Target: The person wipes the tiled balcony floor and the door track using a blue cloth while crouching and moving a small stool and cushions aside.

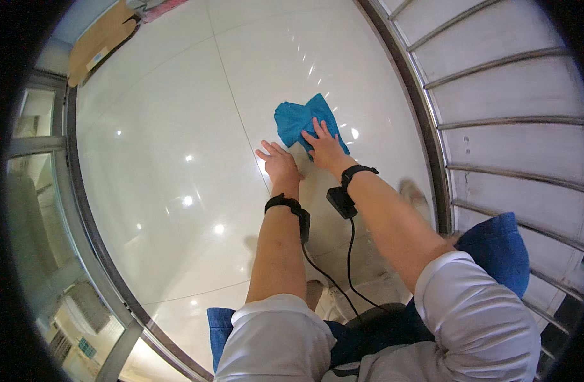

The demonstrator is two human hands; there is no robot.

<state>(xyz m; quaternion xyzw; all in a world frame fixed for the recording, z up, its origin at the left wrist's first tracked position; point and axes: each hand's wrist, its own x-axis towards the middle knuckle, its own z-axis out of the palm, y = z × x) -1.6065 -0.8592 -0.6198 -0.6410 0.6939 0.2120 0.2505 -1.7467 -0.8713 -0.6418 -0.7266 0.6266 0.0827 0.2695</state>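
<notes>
A blue cloth (294,119) lies crumpled on the glossy tiled floor (163,143). My right hand (326,147) rests on its near right part with fingers spread, pressing it from above rather than gripping it. Left of the cloth, my left hand (281,164) has its fingers apart and holds nothing. Whether its palm touches the tile cannot be made out. Each wrist wears a black strap with a small box, and black cables run from these back towards my body.
A metal railing (507,122) runs along the right edge. At left stands a metal-framed glass door (43,200) above a dark floor strip. A cardboard piece (103,40) leans at the upper left. The cables (350,248) hang between my forearms, and my knees are bent close by.
</notes>
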